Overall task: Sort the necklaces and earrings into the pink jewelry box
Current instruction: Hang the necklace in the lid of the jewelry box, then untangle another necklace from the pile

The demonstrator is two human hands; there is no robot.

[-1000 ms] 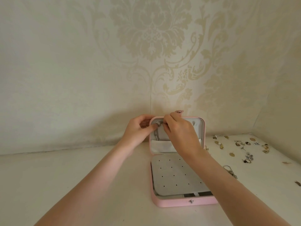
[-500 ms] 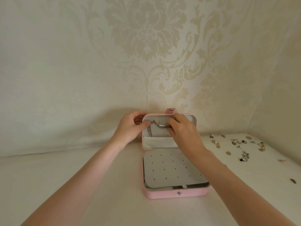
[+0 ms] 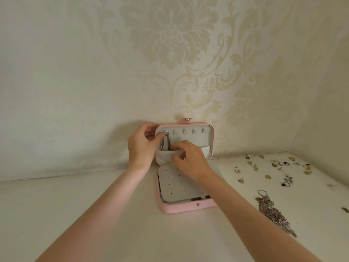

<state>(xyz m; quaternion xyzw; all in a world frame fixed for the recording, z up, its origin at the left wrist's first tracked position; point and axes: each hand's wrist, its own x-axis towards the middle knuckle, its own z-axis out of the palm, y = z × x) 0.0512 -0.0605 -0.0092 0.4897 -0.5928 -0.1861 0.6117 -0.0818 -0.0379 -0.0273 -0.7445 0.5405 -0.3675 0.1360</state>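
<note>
The pink jewelry box (image 3: pixel 188 207) lies open on the white surface, its lid (image 3: pixel 211 140) upright against the wall. A silver necklace (image 3: pixel 167 139) hangs from the leftmost hook in the lid, its lower end dropping into the lid's white pocket (image 3: pixel 206 150). My left hand (image 3: pixel 141 148) grips the lid's left edge, thumb beside the necklace's top ring. My right hand (image 3: pixel 190 160) has curled fingers on the chain's lower end at the pocket mouth, thumb on the pocket's front. The white earring panel (image 3: pixel 175 186) with small holes covers the base.
A heap of silver chains (image 3: pixel 273 214) lies right of the box near my right forearm. Several loose earrings (image 3: pixel 283 167) are scattered at the back right. Patterned wallpaper rises directly behind the lid and along the right side.
The necklace went from being held across the lid's top by both hands to hanging from the left hook. My right hand dropped to the pocket with the chain's lower end.
</note>
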